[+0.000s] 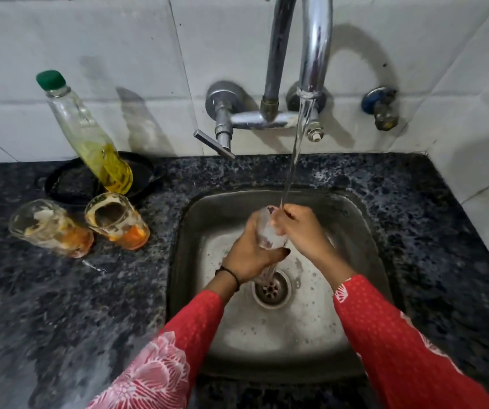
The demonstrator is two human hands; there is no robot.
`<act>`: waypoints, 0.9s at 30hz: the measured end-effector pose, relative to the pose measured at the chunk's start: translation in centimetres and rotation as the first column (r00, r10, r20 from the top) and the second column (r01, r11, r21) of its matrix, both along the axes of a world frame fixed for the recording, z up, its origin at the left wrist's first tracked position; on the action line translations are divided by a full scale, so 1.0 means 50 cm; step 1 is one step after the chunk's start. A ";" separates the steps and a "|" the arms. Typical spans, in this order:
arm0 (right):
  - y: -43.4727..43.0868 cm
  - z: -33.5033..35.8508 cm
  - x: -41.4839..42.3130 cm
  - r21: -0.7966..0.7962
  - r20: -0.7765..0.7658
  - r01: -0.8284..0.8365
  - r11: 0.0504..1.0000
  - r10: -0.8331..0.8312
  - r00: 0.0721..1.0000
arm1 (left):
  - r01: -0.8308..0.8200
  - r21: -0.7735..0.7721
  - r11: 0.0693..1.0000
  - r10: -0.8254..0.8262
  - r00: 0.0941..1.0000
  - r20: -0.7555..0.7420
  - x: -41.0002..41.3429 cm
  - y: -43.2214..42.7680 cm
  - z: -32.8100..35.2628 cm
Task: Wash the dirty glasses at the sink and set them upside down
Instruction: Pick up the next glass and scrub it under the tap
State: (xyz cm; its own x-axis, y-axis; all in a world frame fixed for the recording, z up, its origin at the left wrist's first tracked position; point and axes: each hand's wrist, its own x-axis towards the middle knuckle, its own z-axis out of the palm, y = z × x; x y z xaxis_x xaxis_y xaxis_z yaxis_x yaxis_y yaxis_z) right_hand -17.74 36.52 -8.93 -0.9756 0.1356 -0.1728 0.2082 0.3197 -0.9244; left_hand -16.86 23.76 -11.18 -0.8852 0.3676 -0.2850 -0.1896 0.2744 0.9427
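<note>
Over the steel sink [196, 231] I hold a clear glass [268, 231] under the running water. My left hand [252, 255] wraps around the glass from the left. My right hand [302, 231] is at its rim, fingers reaching into or over the mouth, where the stream [293, 160] from the tap [315, 48] lands. The glass's base shows above the drain [271, 289]. Two dirty glasses stand upright on the counter to the left, with orange residue and foam inside: one [49, 227] farther left, the other [117, 221] nearer the sink.
A green-capped bottle of yellow dish liquid [89, 137] stands in a black dish [142, 175] behind the dirty glasses. The dark speckled granite counter [60, 305] surrounds the sink. A tap lever [213, 143] juts out over the back rim. A small valve [382, 107] is on the tiled wall.
</note>
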 end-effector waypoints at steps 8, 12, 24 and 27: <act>0.006 0.037 0.013 -0.413 0.008 0.145 0.899 -0.156 0.988 | -0.102 0.716 0.690 -0.424 0.745 0.515 0.006 -0.020 0.034; 0.001 0.028 -0.009 0.183 0.004 -0.048 0.982 0.048 0.999 | 0.068 0.109 0.992 -0.069 0.998 0.005 0.003 0.007 0.010; -0.008 0.060 -0.021 0.055 0.014 0.021 0.998 -0.022 1.000 | -0.023 0.301 0.953 -0.059 0.964 0.261 -0.029 0.002 0.027; -0.003 0.052 -0.016 -0.012 0.033 -0.013 1.000 0.013 0.999 | -0.010 0.251 0.968 -0.024 0.991 0.132 -0.025 0.001 0.017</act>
